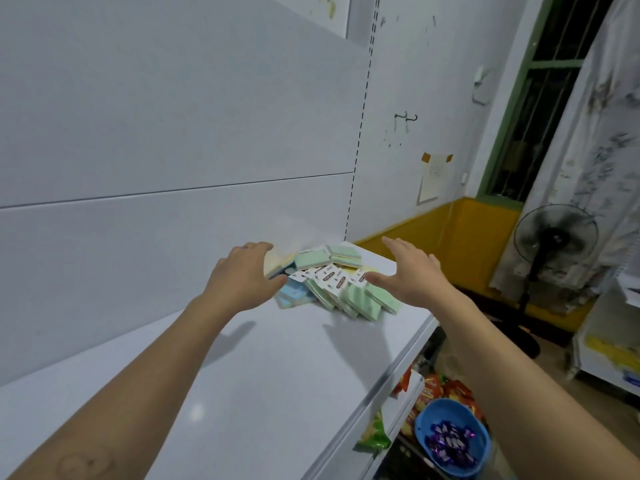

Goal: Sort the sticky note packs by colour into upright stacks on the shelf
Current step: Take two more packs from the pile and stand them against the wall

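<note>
Sticky note packs (332,285): mixed heap on shelf (207,393), none stacked upright; left hand (242,275) grips yellow pack (280,265), right hand (412,271) spread.

This looks like a small shop. White metal display shelving (259,393) with a slotted upright (360,133) fills the left and centre, and carded sticky note packs (346,292) lie on it. At lower right, lower shelves hold snack packets (440,389) and a blue bowl (446,408) of wrapped sweets.
</note>
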Motion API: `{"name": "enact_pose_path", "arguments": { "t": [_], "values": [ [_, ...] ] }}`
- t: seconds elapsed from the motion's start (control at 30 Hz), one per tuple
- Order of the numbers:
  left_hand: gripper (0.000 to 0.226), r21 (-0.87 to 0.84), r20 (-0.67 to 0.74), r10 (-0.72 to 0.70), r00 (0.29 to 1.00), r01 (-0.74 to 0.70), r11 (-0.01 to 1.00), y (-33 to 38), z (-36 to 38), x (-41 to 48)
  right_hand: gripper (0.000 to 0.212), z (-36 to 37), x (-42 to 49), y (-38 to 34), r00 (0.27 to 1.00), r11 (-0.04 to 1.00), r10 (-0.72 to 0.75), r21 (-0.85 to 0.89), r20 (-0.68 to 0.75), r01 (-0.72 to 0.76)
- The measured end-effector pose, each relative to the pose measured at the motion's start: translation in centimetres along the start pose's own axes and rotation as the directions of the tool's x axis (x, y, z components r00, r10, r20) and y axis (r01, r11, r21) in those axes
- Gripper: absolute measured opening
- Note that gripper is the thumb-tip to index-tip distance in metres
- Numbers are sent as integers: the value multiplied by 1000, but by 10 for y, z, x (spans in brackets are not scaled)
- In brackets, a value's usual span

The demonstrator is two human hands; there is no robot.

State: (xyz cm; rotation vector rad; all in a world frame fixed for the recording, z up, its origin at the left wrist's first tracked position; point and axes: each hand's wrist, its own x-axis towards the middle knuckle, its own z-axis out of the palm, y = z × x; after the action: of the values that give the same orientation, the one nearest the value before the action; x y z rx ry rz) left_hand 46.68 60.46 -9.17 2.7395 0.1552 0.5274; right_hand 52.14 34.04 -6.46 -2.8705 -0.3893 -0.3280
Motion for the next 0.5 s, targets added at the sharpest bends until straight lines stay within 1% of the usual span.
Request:
{"name": "enact_pose_path", "arguments": {
  "t": [0.13, 0.33, 0.5],
  "values": [
    [70, 49, 0, -49, 999, 49, 998, 6, 17, 29, 81, 19, 42, 21, 998, 997, -55, 64, 23, 54],
    [72, 107, 62, -160, 985, 153, 982, 18, 31, 66, 81, 33, 109, 54, 988, 981, -122, 165, 92, 105],
    [66, 126, 99, -250, 963, 237, 963, 19, 41, 89, 81, 45, 153, 67, 971, 957, -198, 240, 133, 162]
  ]
}}
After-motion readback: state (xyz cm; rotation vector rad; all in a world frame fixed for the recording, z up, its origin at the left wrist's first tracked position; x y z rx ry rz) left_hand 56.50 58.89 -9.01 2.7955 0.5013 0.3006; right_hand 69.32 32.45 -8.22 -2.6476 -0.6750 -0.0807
